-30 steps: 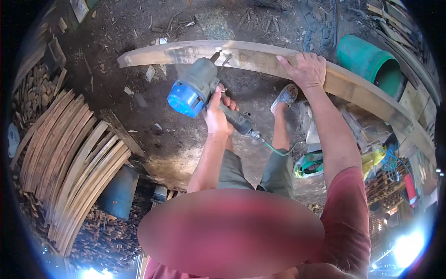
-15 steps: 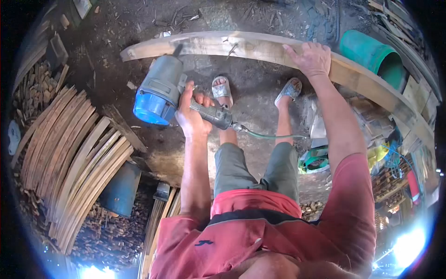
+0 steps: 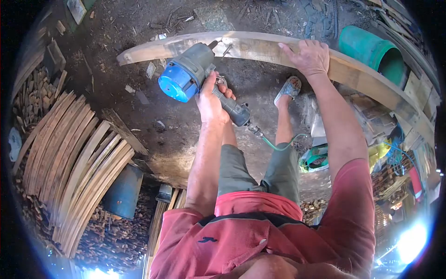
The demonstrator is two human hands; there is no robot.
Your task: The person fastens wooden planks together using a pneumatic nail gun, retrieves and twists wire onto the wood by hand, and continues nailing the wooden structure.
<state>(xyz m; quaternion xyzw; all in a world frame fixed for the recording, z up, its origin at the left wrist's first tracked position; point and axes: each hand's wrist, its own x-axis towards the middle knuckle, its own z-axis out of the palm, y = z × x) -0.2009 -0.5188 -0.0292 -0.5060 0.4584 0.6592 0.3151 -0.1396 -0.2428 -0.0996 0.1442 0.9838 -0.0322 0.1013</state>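
Fingers (image 3: pixel 224 88) of the left hand (image 3: pixel 212 103): wrapped around the handle of one power tool (image 3: pixel 194 60), closed on it. Tool: grey body, blue end cap (image 3: pixel 178 83) towards the left and near the person, dark tip pointing up and right over the curved beam (image 3: pixel 357 76); contact between tip and wood cannot be told. Green hose (image 3: pixel 282 147): one, joined to the lower end of the handle. Right hand (image 3: pixel 311 58): laid over the beam to the right of the tool, thumb spread along the wood, the other fingers bent at the far edge, their tips hidden; whether they clamp cannot be told. Beam: one, pale timber, bowed, reaching from left of the tool to the far right, beyond the person's feet. Dark slender piece (image 3: pixel 227 50): at the beam's face, just beside the tool's tip. Sandal (image 3: pixel 288 90): one in view, worn, on the earth floor (image 3: pixel 153 114) on the near side of the beam. Barrel (image 3: pixel 364 46): green, lying on its side beyond the beam, right of the right hand. Curved slats (image 3: pixel 69 153): a stack, far left, well apart from the tool. Drum (image 3: pixel 123 191): blue, just beside the stack. Red cylinder (image 3: pixel 415 182): far right.
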